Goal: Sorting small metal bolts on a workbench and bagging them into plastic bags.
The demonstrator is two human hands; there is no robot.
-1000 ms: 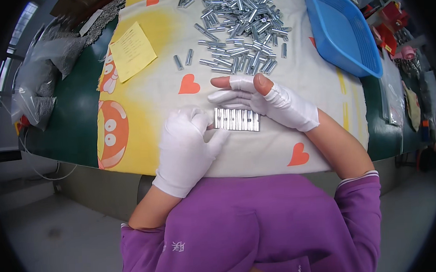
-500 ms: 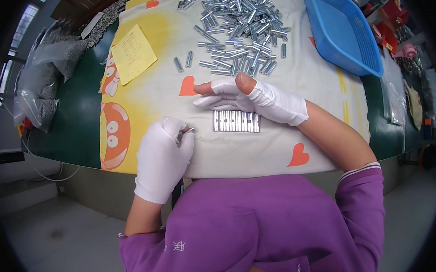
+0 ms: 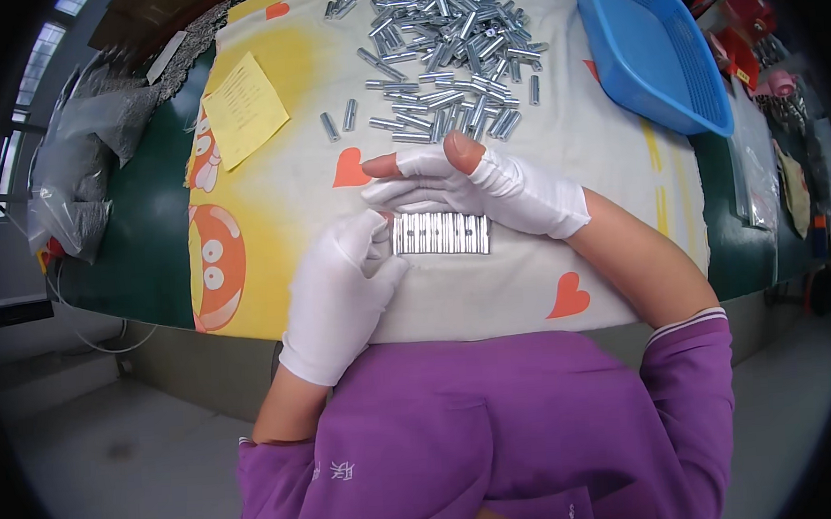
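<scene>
The row of metal tubes (image 3: 440, 233) on the cloth (image 3: 483, 295) seems one longer: the left hand (image 3: 342, 284), fingers curled, is back at its nine-o'clock end, any pinch hidden; the right hand (image 3: 515, 193) stretches flat, unclenched, along twelve o'clock.

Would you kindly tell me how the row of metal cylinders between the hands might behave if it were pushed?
The row of cylinders would probably split apart, since its pieces seem to lie side by side with no visible binding. Individual ones may roll, as they look rounded. Each is likely stiff, given its straight, metallic look.
</scene>
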